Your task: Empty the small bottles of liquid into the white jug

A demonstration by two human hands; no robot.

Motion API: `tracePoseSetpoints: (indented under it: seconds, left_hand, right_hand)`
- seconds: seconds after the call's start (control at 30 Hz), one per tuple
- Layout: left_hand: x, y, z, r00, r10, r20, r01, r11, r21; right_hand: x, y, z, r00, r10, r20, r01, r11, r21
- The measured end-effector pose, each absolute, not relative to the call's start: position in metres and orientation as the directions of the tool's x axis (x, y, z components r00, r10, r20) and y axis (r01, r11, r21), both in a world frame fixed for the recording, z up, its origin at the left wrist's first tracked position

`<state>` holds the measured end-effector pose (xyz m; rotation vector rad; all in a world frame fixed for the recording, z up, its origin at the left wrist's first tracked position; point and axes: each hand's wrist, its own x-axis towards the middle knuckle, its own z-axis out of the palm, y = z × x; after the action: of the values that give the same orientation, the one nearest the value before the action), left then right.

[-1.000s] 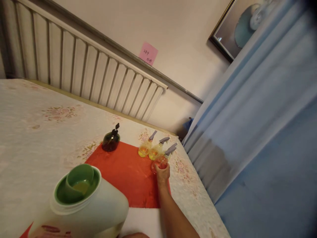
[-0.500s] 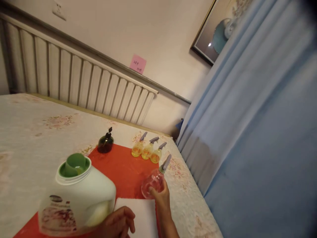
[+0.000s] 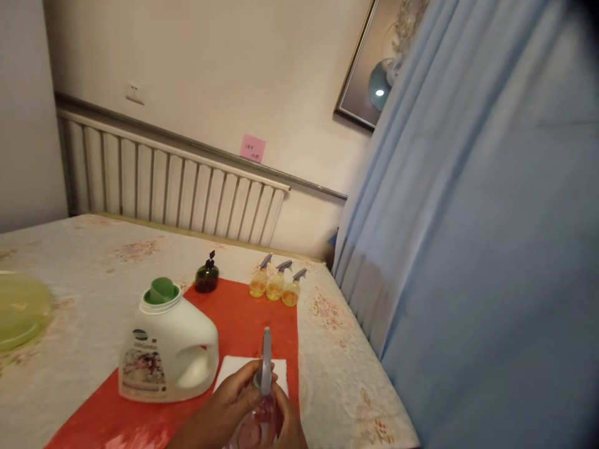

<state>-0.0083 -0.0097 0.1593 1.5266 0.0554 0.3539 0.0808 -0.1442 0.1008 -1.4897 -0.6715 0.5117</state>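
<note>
Both my hands hold a small clear spray bottle (image 3: 262,419) with a grey trigger head, close to me at the bottom of the view. My left hand (image 3: 219,405) wraps round its neck and upper body. My right hand (image 3: 289,423) cups the bottle from the right. Under them lies a white folded cloth (image 3: 234,369) on a red mat (image 3: 243,312). A white detergent jug (image 3: 166,349) with an open green mouth stands on the mat to the left of my hands.
Three small spray bottles (image 3: 277,285) with yellow liquid stand in a row at the mat's far edge, beside a dark green pump bottle (image 3: 206,276). A yellow-green basin (image 3: 21,308) sits at the far left. A blue curtain (image 3: 468,218) hangs by the table's right edge.
My right hand carried the clear bottle from the row back toward me. My left hand has left the jug and closed on the bottle. The view has tilted up and pulled back.
</note>
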Motion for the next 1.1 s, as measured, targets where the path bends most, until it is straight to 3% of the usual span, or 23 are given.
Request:
tracePoseSetpoints:
  seconds: [0.23, 0.43, 0.63, 0.73, 0.93, 1.1]
  left_hand:
    - [-0.017, -0.023, 0.171, 0.978, 0.166, 0.125, -0.148, 0.137, 0.979]
    - [-0.010, -0.045, 0.177, 0.945, 0.286, 0.160, -0.226, 0.215, 0.950]
    - [0.002, -0.061, 0.170, 0.842, 0.517, 0.154, -0.259, 0.136, 0.956]
    - [-0.003, -0.060, 0.170, 0.872, 0.461, 0.168, -0.252, 0.128, 0.959]
    - [-0.016, -0.048, 0.172, 0.945, 0.288, 0.155, -0.173, 0.038, 0.984]
    - [-0.004, -0.052, 0.158, 0.873, 0.443, 0.204, -0.263, 0.075, 0.962]
  right_hand:
    - [0.074, -0.166, 0.098, 0.685, 0.724, 0.078, 0.098, 0.014, -0.995]
    - [0.073, -0.172, 0.104, 0.641, 0.758, 0.121, 0.112, 0.063, -0.992]
    - [0.074, -0.176, 0.100, 0.707, 0.695, 0.130, 0.159, 0.023, -0.987]
    - [0.074, -0.176, 0.097, 0.729, 0.671, 0.140, 0.156, 0.037, -0.987]
    - [0.077, -0.177, 0.105, 0.620, 0.765, 0.176, 0.197, 0.065, -0.978]
    - [0.073, -0.179, 0.117, 0.562, 0.810, 0.167, 0.221, 0.048, -0.974]
